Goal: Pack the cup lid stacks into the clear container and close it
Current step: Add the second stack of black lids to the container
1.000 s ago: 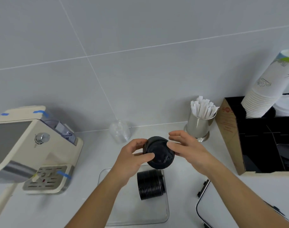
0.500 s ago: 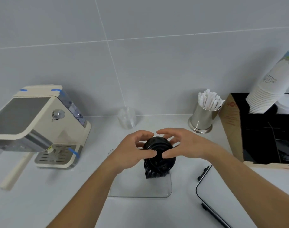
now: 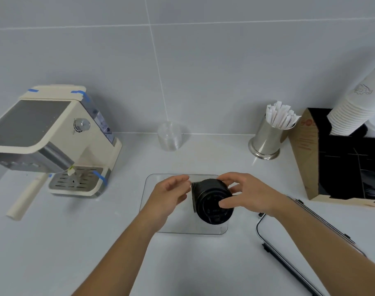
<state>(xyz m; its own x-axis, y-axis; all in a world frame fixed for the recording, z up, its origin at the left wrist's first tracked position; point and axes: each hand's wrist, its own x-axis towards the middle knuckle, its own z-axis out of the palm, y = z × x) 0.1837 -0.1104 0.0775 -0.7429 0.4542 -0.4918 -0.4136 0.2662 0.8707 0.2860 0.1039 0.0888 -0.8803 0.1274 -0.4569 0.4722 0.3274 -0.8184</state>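
Observation:
A clear container [image 3: 182, 228] sits open on the white counter in front of me. Inside it, toward the right, a stack of black cup lids [image 3: 210, 207] lies on its side, the top lid facing me. My right hand [image 3: 249, 193] grips this stack, with the thumb on the front lid and the fingers over the top. My left hand [image 3: 171, 195] hovers just left of the stack with its fingers apart and nothing in it. The container's lid [image 3: 265, 248], clear with black clasps, lies on the counter to the right, partly hidden by my right forearm.
A cream coffee machine [image 3: 60, 142] stands at the left. Clear plastic cups [image 3: 170, 136] stand by the wall, and a steel holder with wrapped straws [image 3: 269, 137] is at the back right. A black organizer box [image 3: 336, 167] holds stacked paper cups [image 3: 357, 105].
Both hands came down with black lids and set them against the stack in the container. My left hand has let go and opened; my right hand stays on the stack.

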